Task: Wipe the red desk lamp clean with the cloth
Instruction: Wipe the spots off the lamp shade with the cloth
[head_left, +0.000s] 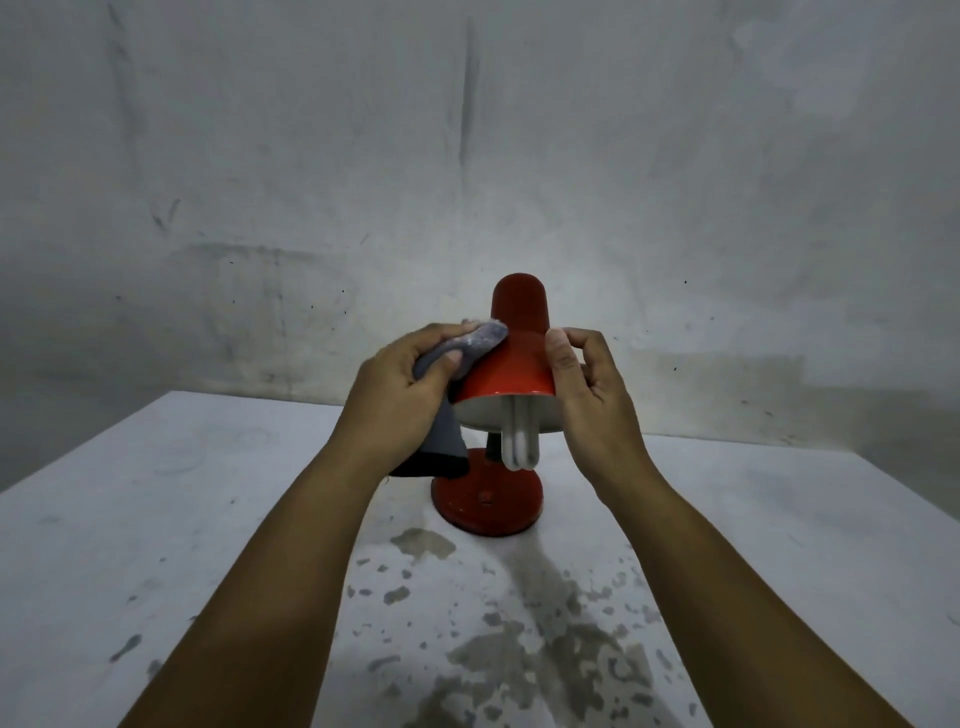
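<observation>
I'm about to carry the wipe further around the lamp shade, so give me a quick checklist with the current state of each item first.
1. Cloth in hand: ok. The left hand grips the grey cloth, a loose end hanging down.
2. Cloth on the lamp: ok. It presses the red shade on its left side.
3. Shade steadied: ok. The right hand holds its right side, thumb on the red surface.
4. Base seated: ok. The round red base sits flat on the white table.
5. Bulb safe: ok. The white tube bulb sticks out below the shade, untouched.
6. Lamp unplugged: cannot tell. No cord shows.
</observation>
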